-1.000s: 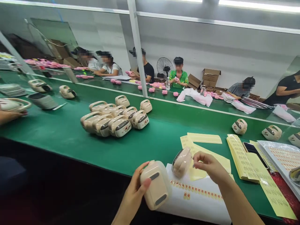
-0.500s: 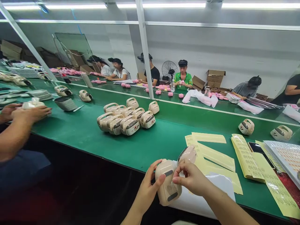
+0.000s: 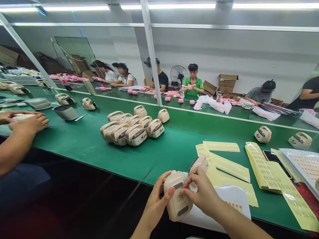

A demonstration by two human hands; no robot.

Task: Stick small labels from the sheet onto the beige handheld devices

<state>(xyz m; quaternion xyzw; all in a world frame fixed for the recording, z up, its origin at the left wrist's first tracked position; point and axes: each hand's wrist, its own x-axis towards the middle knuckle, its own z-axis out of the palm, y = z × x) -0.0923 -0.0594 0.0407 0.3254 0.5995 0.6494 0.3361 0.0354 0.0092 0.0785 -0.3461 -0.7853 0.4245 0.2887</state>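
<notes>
Above the front edge of the green table, my left hand [image 3: 159,197] is wrapped round a cream plastic housing [image 3: 174,210]. Its underside faces me, with two dark grey oblong pads and a small block of printed text between them. The fingertips of my right hand [image 3: 199,191] are pinched together against the housing's right side. Whatever lies between those fingertips is too small to make out. Just behind them stands another cream housing [image 3: 200,162], partly covered by my right hand. Beneath my right forearm is a white sheet [image 3: 236,196] with small orange-and-white stickers.
Several cream handled housings [image 3: 134,132] stand grouped on the green table [image 3: 104,162]. Yellow sticker sheets [image 3: 261,167], a phone [image 3: 276,162] and a stack of sticker sheets [image 3: 302,166] lie right. At left, a co-worker's hands [image 3: 30,124] hold a pale part. More people sit opposite.
My right fingertips have shifted slightly left and up along the housing, and the printed text shows more clearly. The co-worker's hands at left have moved left and lower.
</notes>
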